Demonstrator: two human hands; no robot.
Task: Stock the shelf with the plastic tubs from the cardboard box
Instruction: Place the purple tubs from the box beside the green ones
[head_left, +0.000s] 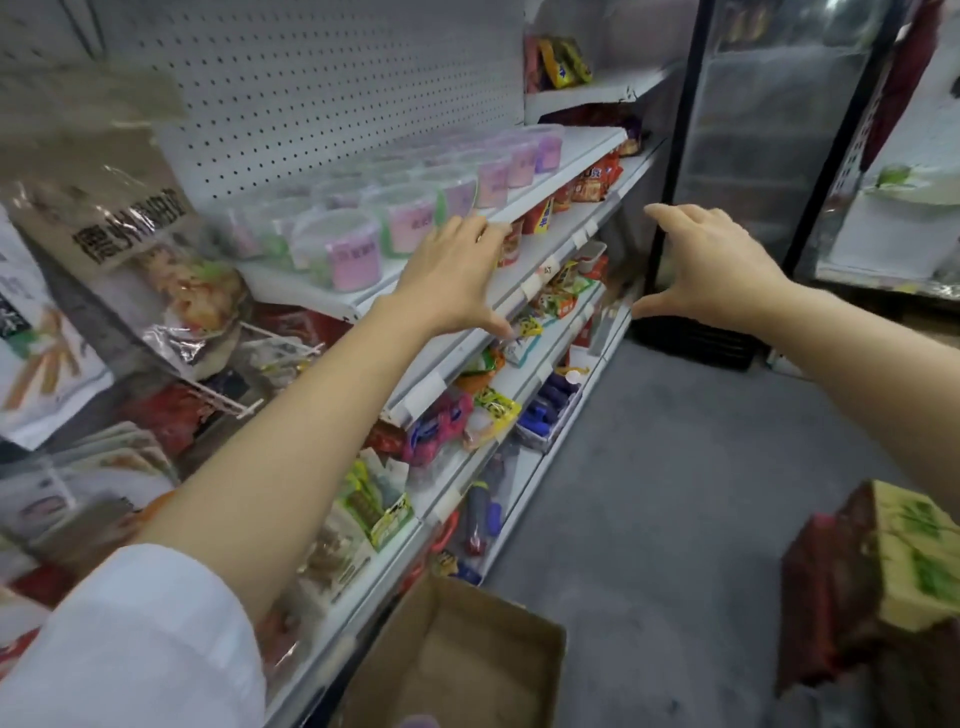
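Note:
Several clear plastic tubs (343, 249) with pink labels stand in rows on the white shelf (582, 150) below the pegboard. My left hand (457, 270) hovers at that shelf's front edge, just right of the nearest tubs, fingers spread and holding nothing. Out in the aisle my right hand (711, 265) is raised, fingers and thumb apart in a wide curve, empty too. An open cardboard box (467, 654) sits on the floor at the bottom, and its visible inside looks bare.
Lower shelves (519, 374) hold packed snacks and bottles. Hanging snack bags (130, 249) crowd the left. A glass-door fridge (769, 156) stands at the aisle's far end. A stack of cartons (883, 582) sits on the grey floor at the right.

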